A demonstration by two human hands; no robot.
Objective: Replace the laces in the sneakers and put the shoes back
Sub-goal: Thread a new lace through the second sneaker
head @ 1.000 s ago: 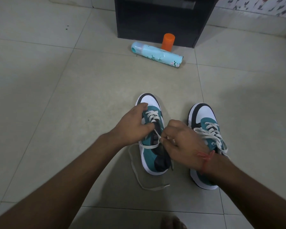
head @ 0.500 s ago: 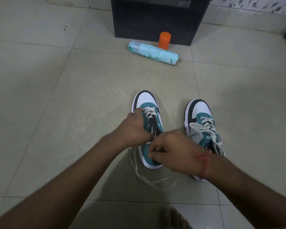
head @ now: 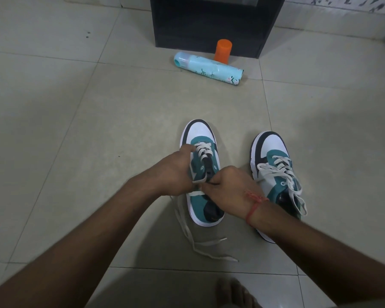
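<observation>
Two teal, white and black sneakers stand on the tiled floor. The left sneaker (head: 199, 134) is laced only near its toe. My left hand (head: 176, 172) grips its left eyelet flap. My right hand (head: 229, 187) pinches the white lace (head: 187, 232) at the middle eyelets; the loose lace ends trail over the floor beside the heel. The right sneaker (head: 273, 156) stands apart to the right, fully laced, with its lace ends hanging loose; my right wrist hides its heel.
A light blue spray can (head: 209, 68) lies on its side farther back, with an orange cap (head: 222, 51) upright behind it. A black cabinet (head: 209, 21) stands against the wall. My bare foot (head: 233, 294) shows at the bottom edge.
My right hand has drawn back toward me and returned to the middle eyelets. More loose lace now lies on the floor by the heel. My left hand kept its grip on the flap.
</observation>
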